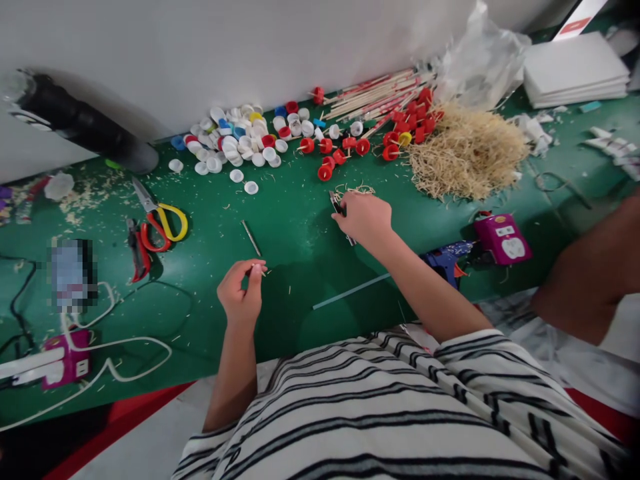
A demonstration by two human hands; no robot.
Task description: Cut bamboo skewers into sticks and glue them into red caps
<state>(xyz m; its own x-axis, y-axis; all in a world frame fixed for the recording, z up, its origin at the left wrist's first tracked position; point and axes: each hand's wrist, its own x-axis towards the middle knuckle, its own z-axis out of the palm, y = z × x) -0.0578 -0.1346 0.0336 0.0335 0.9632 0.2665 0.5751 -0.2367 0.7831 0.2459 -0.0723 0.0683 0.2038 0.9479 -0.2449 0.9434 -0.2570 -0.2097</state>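
My left hand (243, 293) is closed in a pinch above the green table, with a tiny pale sliver showing at the thumb and fingertip; its kind is too small to make out. Just beyond those fingertips lies a thin metal rod (251, 238). Farther right, my right hand (369, 217) is closed, fingers curled down over a slim black-and-metal utility knife (336, 202). The palm hides part of the knife. A small heap of straw-like strands (367, 189) lies right behind the right hand's knuckles.
Bottle caps (235, 143), red caps on sticks (390, 152), and a shredded-straw pile (465, 153) line the back. Scissors (163, 220) and red-handled pliers (139, 253) lie left. A blue glue gun (445, 260) with its glue stick (350, 290) lies near my right forearm. Another person's arm is at right.
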